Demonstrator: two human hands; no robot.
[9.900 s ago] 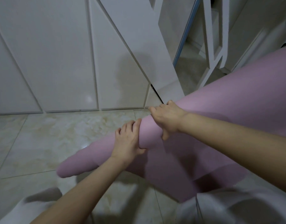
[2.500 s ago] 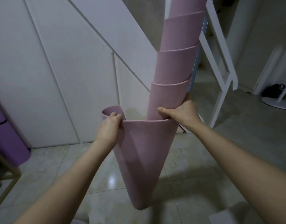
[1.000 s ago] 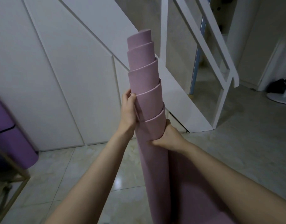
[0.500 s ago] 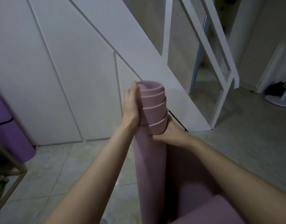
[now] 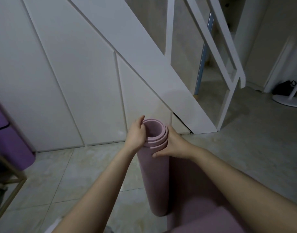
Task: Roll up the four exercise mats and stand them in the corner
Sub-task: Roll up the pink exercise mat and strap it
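Note:
A pink exercise mat [image 5: 155,179] stands upright on the tiled floor as a roll, its spiral top end facing me. My left hand [image 5: 136,133] wraps the roll's top on the left side, fingers curled along the rim. My right hand [image 5: 172,145] clasps it on the right, thumb across the front. A loose tail of the same mat [image 5: 203,216] spreads low at the right. A rolled purple mat [image 5: 8,142] leans at the far left edge.
White panelled wall [image 5: 60,81] and a slanted white stair side [image 5: 144,68] stand behind the roll. A gold metal frame [image 5: 10,187] sits low left. A white round stand base [image 5: 289,101] and a dark bag [image 5: 284,88] are at the far right.
The stepped, telescoped layers that stuck far above my hands have slid down into the roll; its top is now nearly level. Both hands keep their hold near the top.

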